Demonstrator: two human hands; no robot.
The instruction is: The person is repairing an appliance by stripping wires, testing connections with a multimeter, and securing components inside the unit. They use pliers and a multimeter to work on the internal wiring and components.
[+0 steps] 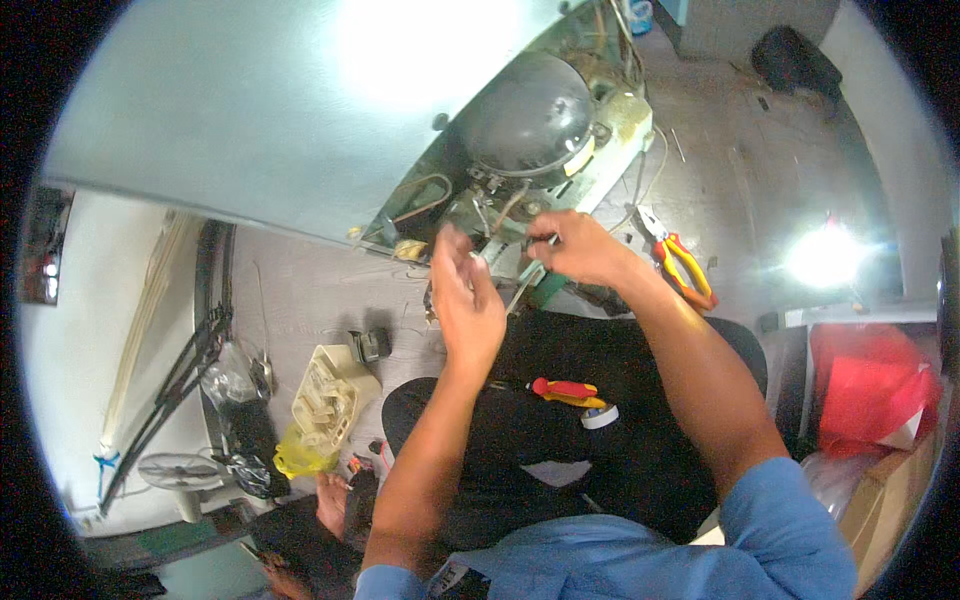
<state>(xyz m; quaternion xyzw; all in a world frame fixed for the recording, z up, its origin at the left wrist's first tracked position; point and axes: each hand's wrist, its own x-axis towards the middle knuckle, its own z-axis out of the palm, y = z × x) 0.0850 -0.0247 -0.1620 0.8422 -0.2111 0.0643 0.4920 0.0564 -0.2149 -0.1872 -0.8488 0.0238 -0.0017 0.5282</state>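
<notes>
A black domed compressor point(530, 115) sits in the open base of a large pale blue appliance cabinet point(250, 110). Just below it, thin wires point(510, 208) run out beside a bracket. My left hand point(467, 305) is raised at these wires, its fingertips smeared by motion. To its right, my right hand point(583, 250) has its fingers pinched together at the edge of the metal base plate point(615, 165); what lies between them is too small to name. Across my lap lies a red-and-yellow handled tool point(568, 391), next to a white tape roll point(600, 417).
Red-and-yellow pliers point(685, 265) lie on the floor to the right. At left are a cream plastic tray point(335, 395), a yellow bag point(302, 455) and a fan point(180, 470). Another person is partly visible at lower left. A bright lamp point(828, 257) and red bag point(870, 385) are at right.
</notes>
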